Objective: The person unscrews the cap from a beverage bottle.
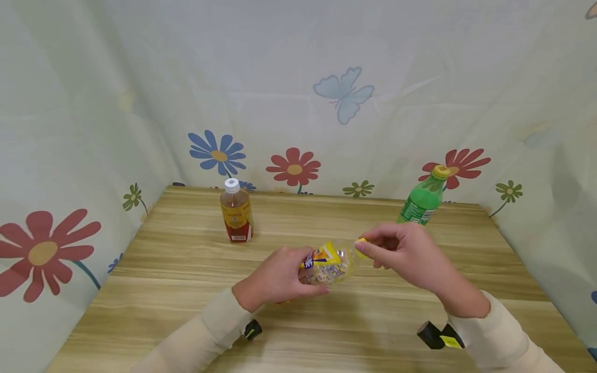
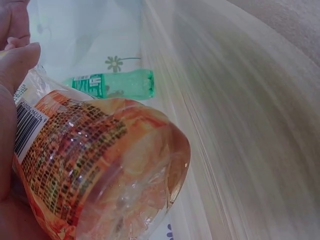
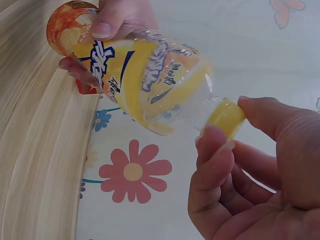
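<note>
A clear plastic bottle point(image 1: 333, 262) with a yellow and orange label is tilted sideways above the table, its neck toward the right. My left hand point(image 1: 282, 274) grips it round the body near its base. With thumb and fingers my right hand point(image 1: 410, 254) pinches the yellow cap point(image 3: 226, 119), which sits at the mouth of the bottle. Whether the cap is tight or loose, I cannot tell. In the left wrist view the bottle's orange lower label point(image 2: 85, 160) and rounded base fill the middle.
An amber drink bottle point(image 1: 237, 215) with a white cap stands at the back left of the wooden table point(image 1: 186, 290). A green bottle point(image 1: 422, 199) with a yellow cap stands at the back right, beyond my right hand. A flower-printed curtain point(image 1: 261, 114) surrounds the table.
</note>
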`<state>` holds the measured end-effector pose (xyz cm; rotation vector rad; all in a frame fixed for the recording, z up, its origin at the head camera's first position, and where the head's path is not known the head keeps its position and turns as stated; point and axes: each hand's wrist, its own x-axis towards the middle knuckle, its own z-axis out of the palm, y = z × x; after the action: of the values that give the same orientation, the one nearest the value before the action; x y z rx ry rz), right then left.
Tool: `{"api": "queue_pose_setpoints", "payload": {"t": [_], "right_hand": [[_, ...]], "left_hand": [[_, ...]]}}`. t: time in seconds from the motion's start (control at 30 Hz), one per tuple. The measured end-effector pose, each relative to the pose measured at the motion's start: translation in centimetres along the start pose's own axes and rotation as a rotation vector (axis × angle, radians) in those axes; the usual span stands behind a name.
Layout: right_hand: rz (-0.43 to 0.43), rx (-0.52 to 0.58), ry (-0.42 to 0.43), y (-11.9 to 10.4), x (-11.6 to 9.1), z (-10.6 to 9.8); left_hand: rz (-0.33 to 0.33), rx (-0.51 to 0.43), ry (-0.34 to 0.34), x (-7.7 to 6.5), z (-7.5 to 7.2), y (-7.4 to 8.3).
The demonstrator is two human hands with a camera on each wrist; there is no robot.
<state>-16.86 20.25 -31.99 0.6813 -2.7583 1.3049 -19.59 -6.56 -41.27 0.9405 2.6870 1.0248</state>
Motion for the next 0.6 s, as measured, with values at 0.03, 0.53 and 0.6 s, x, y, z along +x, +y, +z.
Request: {"api": "queue_pose_setpoints", "payload": {"t": [0.03, 0.53, 0.6], "right_hand": [[0.002, 0.007, -0.011, -0.02, 0.0, -0.12], [0.007, 0.06, -0.076, 0.16, -0.03, -0.91], [0.03, 0.069, -0.075, 0.1, -0.03, -0.97]], "left_hand": [[-0.002, -0.002, -0.002, -0.02, -0.01, 0.04], [0.018, 0.034, 0.006, 0.17, 0.14, 0.24], [0.015, 0.034, 0.005, 0.16, 0.12, 0.3]]}}
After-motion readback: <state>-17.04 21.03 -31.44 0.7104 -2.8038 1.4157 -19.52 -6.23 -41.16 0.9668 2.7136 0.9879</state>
